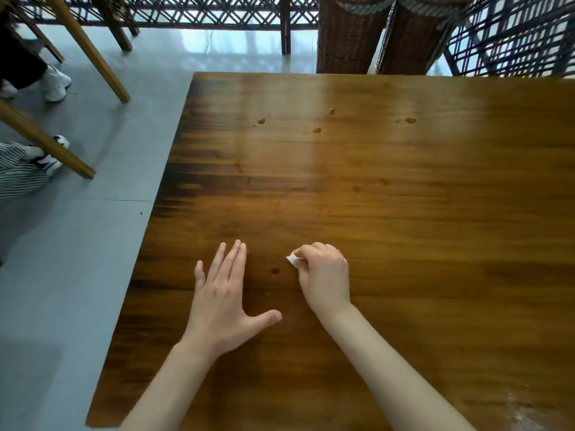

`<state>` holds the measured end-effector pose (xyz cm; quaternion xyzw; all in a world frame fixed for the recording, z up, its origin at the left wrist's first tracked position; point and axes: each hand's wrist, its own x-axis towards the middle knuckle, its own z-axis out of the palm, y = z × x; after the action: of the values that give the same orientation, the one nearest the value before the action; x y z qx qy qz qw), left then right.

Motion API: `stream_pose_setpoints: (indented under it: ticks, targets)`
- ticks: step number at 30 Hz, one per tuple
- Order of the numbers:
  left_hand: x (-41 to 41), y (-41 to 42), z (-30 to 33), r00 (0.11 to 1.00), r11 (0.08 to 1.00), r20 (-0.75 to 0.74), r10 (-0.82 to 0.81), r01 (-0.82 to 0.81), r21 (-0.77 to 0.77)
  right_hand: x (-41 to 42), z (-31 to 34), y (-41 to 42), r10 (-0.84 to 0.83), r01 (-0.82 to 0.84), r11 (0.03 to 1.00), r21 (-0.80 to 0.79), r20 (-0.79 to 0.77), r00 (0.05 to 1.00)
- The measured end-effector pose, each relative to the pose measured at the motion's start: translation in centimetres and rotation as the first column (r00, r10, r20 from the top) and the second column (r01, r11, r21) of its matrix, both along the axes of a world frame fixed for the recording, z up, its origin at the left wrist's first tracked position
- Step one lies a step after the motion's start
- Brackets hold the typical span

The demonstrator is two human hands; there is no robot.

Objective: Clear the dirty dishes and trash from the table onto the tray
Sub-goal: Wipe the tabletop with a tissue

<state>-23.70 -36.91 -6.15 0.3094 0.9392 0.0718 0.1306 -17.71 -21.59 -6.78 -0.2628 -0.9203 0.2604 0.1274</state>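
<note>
My right hand (325,276) pinches a small white scrap of paper (292,260) just above the brown wooden table (404,228); only a corner of the scrap shows past my fingers. My left hand (224,295) lies flat on the table with straight, spread fingers, to the left of the right hand. Several small brownish drops (316,130) dot the far part of the table, and a dark spot (275,270) sits between my hands. No tray or dishes are in view.
The table's left edge (146,231) borders a grey floor. Wooden chair legs (93,57) and other persons' shoes (56,84) are at the far left. Wicker chairs (351,35) and a lattice screen stand beyond the far edge.
</note>
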Motion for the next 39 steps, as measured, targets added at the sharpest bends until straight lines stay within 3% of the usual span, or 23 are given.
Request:
stream_pose_setpoints:
  ticks: [4,13,18,23,27,39]
  targets:
    - [0.1,-0.6,-0.6,0.999,0.998,0.039,-0.024,0.021,0.061,-0.5,0.1,-0.9,0.015,-0.015,1.000,-0.017,-0.003,1.000]
    - [-0.1,-3.1,-0.8,0.994,0.994,0.072,-0.085,0.080,0.075,-0.1,0.0,-4.0,0.283,-0.282,0.958,0.054,-0.010,0.959]
    - [-1.7,-4.4,-0.2,0.997,0.997,0.025,-0.074,0.073,0.035,-2.0,-0.4,-0.4,0.077,-0.079,0.994,0.078,0.017,0.997]
    - [-3.5,-4.9,0.3,0.994,0.992,-0.024,-0.107,0.108,0.057,-2.4,-0.7,-1.4,0.026,-0.027,0.994,0.101,0.015,1.000]
    - [-4.2,-5.9,0.5,0.998,0.991,-0.055,-0.037,0.044,0.123,-2.4,-0.6,-1.9,0.036,-0.038,0.990,0.135,0.019,0.999]
    - [-5.6,-9.9,1.3,0.994,0.981,-0.096,0.055,-0.036,0.188,2.1,0.0,-9.7,0.196,-0.195,0.980,0.039,-0.042,0.980]
